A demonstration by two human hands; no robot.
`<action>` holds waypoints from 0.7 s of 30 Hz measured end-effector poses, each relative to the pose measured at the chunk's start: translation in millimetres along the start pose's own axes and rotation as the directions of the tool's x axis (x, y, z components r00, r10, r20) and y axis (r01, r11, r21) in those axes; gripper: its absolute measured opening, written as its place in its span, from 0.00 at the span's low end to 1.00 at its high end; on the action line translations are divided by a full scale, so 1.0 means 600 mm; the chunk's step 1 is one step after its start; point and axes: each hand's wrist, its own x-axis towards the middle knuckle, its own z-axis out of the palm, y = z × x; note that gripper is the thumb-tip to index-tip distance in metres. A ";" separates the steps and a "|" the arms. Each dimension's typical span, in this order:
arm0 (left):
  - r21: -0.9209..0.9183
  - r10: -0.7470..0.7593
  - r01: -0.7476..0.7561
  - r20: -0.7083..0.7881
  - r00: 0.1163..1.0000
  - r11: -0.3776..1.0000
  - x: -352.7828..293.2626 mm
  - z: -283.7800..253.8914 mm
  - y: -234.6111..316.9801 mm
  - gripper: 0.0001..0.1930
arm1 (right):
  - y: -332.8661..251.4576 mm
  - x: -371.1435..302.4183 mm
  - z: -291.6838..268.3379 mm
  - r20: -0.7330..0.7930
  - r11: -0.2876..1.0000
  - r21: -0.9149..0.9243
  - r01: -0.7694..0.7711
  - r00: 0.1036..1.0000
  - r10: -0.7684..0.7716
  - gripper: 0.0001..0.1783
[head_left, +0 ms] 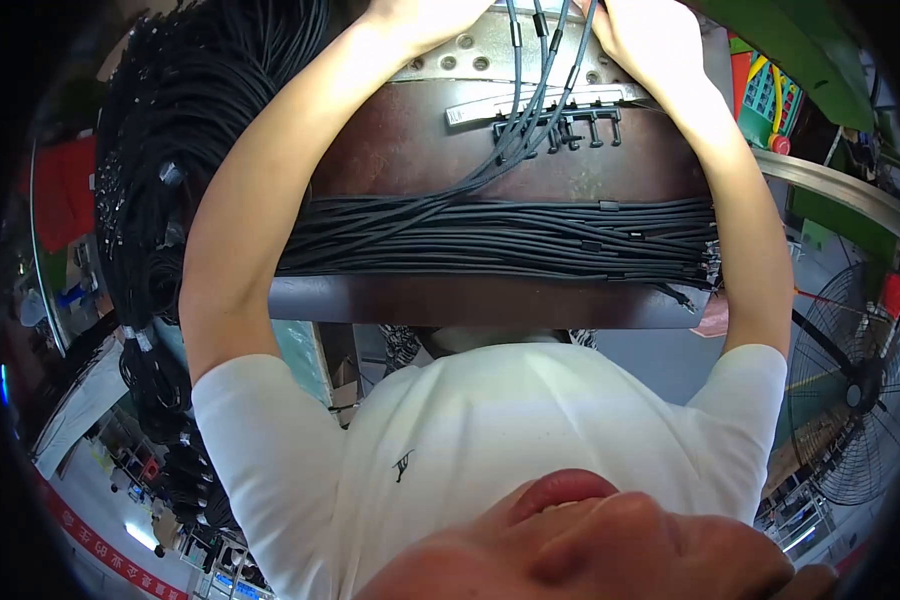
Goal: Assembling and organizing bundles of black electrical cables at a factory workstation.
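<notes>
- Wearer's face (610, 545) nearest cam, lower edge; white short-sleeved T-shirt (530, 410) just beyond, both bare forearms reaching fwd.
- L hand (435, 14): at top edge, partly cut off by frame; fingers not fully shown, so can't tell if wide, narrow or gripping.
- R hand (660, 35): also at top edge, fingertips out of view or v. near rightmost cable; grip can't be told.
- Thin black cables w/ short black sleeves (527, 128): several, running up btwn the hands & out of frame; lower ends join main bundle.
- Long bundle of black cables (500, 235): lies crosswise on dark brown table (390, 140), nr its front edge; metallic tips at R end.
- Grey metal plate w/ round holes (470, 48): far side of table, under hands.
- Black toothed bracket (596, 120): along pale flat bar (472, 113), partly behind rising cables.
- Large mass of black cables (190, 130): L of table.
- Black wire-cage fan (855, 395): R side.
</notes>
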 end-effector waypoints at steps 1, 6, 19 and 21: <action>-0.026 -0.058 0.058 0.011 0.998 0.998 -0.002 0.012 -0.002 0.12 | 0.025 -0.005 0.018 0.001 1.000 -0.006 -0.006 1.000 0.006 0.15; 0.083 -0.066 0.062 0.043 0.997 0.995 -0.009 0.010 -0.015 0.12 | -0.004 -0.008 -0.016 -0.120 0.955 0.291 -0.054 0.988 0.093 0.16; -0.292 -0.013 0.743 0.927 0.374 0.602 -0.351 -0.259 0.187 0.21 | 0.099 -0.432 -0.138 -0.517 0.722 0.685 0.101 0.766 0.383 0.18; 0.208 -0.374 0.576 0.908 0.186 0.791 -0.454 -0.213 0.230 0.17 | 0.123 -0.553 -0.103 -0.324 0.674 0.519 -0.526 0.609 0.724 0.21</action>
